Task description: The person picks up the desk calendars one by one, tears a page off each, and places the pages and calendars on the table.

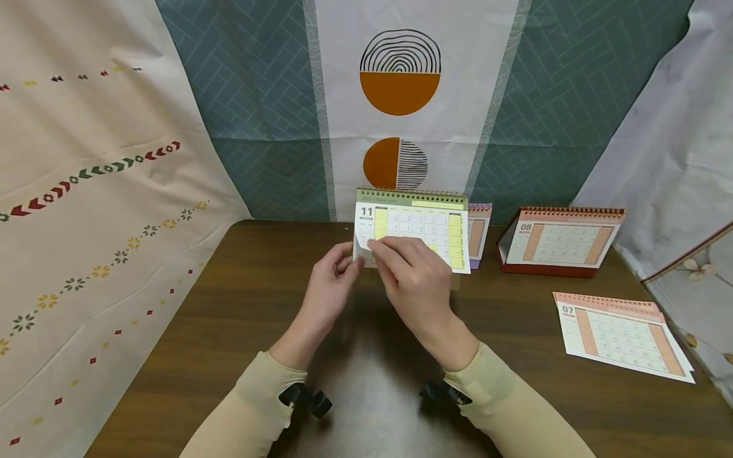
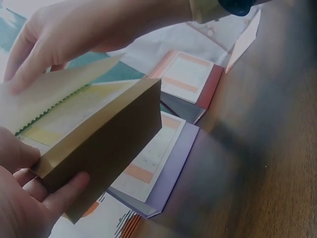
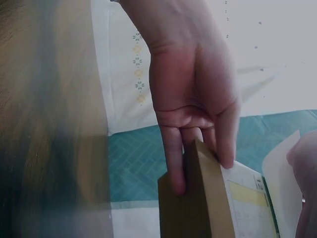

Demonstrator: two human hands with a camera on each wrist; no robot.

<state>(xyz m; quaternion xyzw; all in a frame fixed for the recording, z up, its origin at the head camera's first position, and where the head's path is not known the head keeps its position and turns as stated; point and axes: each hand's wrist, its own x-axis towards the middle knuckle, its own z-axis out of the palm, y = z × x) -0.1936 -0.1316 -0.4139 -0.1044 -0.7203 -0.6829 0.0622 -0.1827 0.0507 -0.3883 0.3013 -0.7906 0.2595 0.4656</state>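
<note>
A spiral-bound desk calendar (image 1: 439, 205) with a green and yellow design is off the table in front of me, showing page 11. My left hand (image 1: 329, 283) grips its brown cardboard stand (image 2: 111, 129) at the left end, thumb on the page side and fingers behind. With my right hand (image 1: 420, 286) I pinch the lower left part of the page numbered 11 (image 1: 366, 222), which bends away from the sheets below. In the right wrist view a sheet numbered 12 (image 3: 247, 193) shows beneath it; my right hand there is cut off at the edge.
Behind the held calendar stands a purple-based calendar (image 1: 478, 232), partly hidden. A red-based calendar (image 1: 561, 240) showing 08 stands at the right. Loose calendar sheets (image 1: 621, 337), the top one numbered 07, lie on the brown table (image 1: 229, 305). Patterned cloths hang around it.
</note>
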